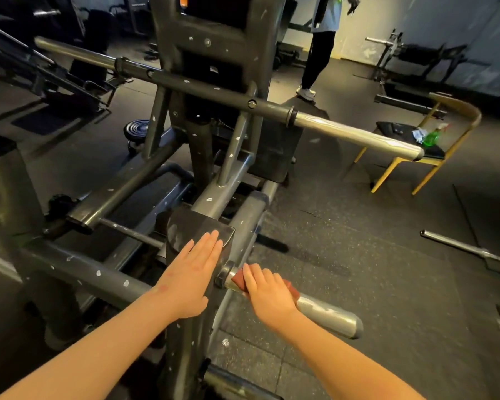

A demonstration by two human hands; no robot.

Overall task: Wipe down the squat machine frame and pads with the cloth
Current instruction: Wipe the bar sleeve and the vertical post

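Note:
The dark grey squat machine frame (214, 67) fills the middle of the view, flecked with chipped paint. My left hand (189, 275) lies flat with straight fingers on the frame's capped top end (185, 229). My right hand (267, 290) wraps a reddish-brown cloth (238, 280) around the silver weight peg (329, 314) that sticks out to the right, close to its black collar. Most of the cloth is hidden under my fingers. A long crossbar (358, 134) with silver ends runs across the machine higher up.
A yellow-legged chair (433, 140) with a green spray bottle (430, 137) stands at the right. A person (318, 47) stands at the back. A loose bar (468, 249) lies on the rubber floor to the right. Other gym machines line the left and far wall.

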